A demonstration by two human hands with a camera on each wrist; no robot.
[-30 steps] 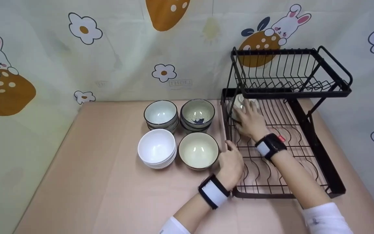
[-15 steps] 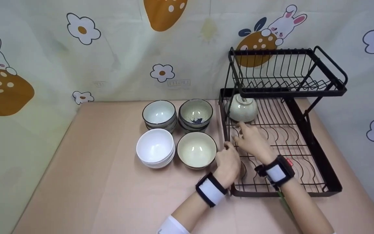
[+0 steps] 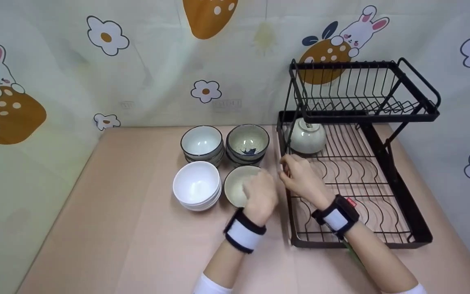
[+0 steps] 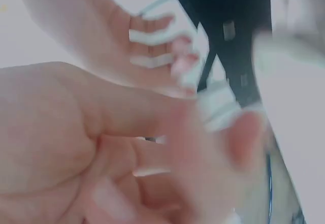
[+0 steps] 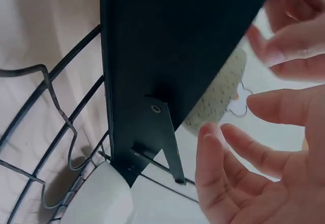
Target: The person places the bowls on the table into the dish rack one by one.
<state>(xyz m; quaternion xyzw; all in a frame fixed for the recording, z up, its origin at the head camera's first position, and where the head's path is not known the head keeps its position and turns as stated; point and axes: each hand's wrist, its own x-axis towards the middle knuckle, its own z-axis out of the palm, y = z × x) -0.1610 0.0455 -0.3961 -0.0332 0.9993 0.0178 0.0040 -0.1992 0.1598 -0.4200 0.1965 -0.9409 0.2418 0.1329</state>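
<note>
The left hand [image 3: 260, 194] is held over the right part of a cream bowl [image 3: 234, 188], which is set upright on the desk [image 3: 137, 212], just left of a black dish rack [image 3: 413, 208]; whether the bowl is touched cannot be told. Its grip is loosely curled and partly blurred in the left wrist view, and nothing is seen held in it. The right hand [image 3: 305, 179] is held near the rack's left rail; its grip is slack, the fingers softly bent with a gap left before the thumb, and nothing is clasped. A pale bowl [image 3: 307, 138] is placed upside down in the rear left corner of the lower level, partly covered by the upper tier [image 3: 373, 119]. Beside and behind the cream bowl, three stacks are lined up: white bowls [image 3: 197, 183], dark-rimmed pale blue bowls [image 3: 201, 141] and grey-green bowls [image 3: 247, 139]. Each wrist is wrapped in a black strap [image 3: 244, 234].
</note>
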